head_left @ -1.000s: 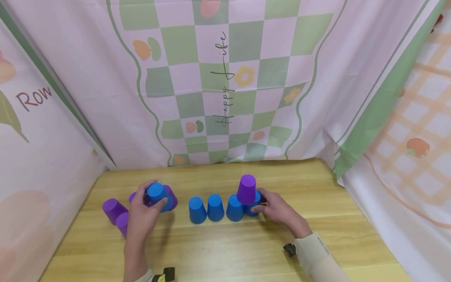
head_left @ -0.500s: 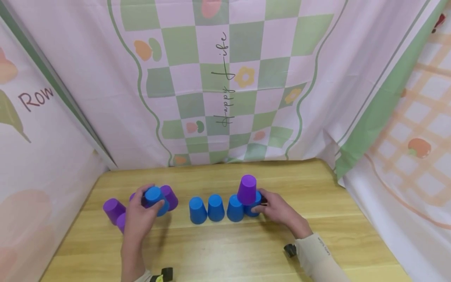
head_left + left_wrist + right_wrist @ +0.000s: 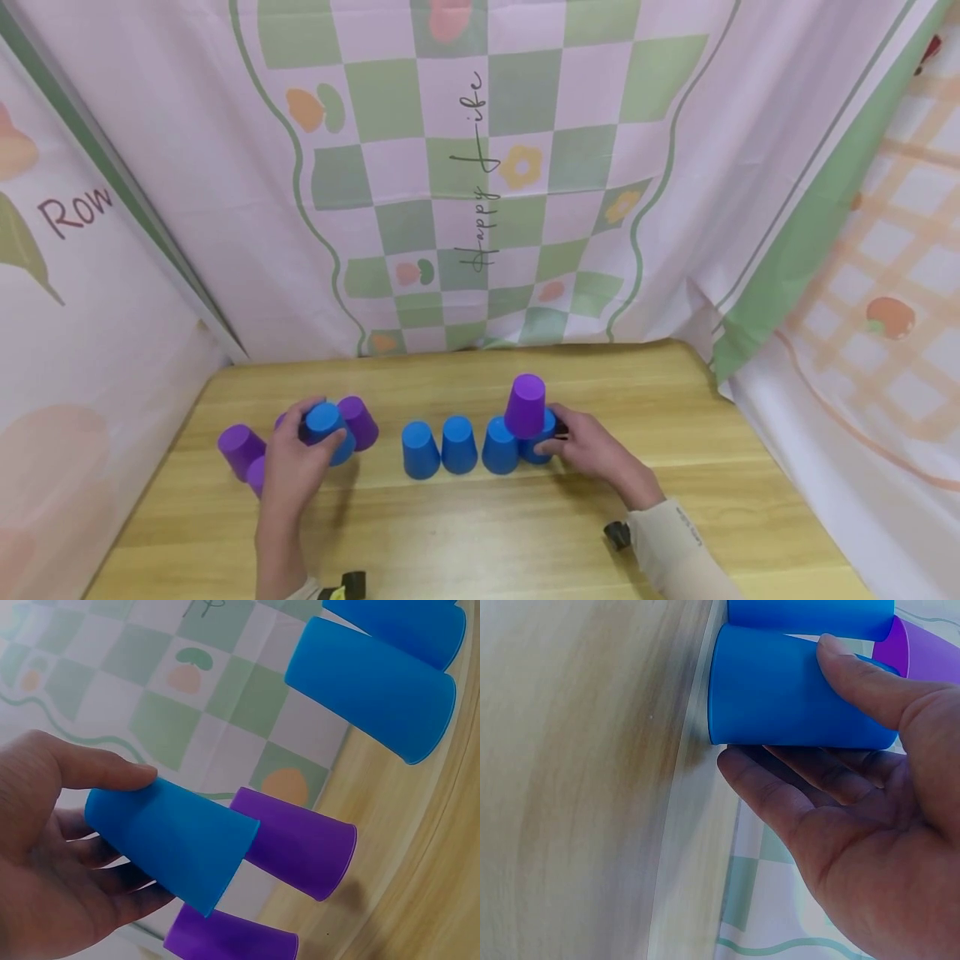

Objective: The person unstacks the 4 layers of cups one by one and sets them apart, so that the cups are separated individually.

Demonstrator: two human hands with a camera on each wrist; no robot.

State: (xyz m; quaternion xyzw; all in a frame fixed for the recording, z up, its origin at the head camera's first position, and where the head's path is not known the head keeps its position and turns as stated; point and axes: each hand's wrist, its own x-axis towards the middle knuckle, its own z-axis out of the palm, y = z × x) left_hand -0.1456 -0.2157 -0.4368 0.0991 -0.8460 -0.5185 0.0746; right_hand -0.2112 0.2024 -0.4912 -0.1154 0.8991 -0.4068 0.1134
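- Left hand (image 3: 291,465) pinches a raised blue tapered cup (image 3: 326,423) between thumb and fingers (image 3: 154,901).
- Right hand (image 3: 588,450) grips another blue tapered cup (image 3: 787,694), apparently steadying the purple tapered cup (image 3: 527,406) on top.

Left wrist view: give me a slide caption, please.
Left hand grips a blue cup, with two purple cups beyond it.

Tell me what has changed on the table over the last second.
The left hand has shifted a little left and down in the head view, carrying its held blue cup and uncovering more of the purple cup behind. Nothing was grasped or released. Unchanged: the right hand on the rightmost blue cup, the raised purple cup and the other blue cups.
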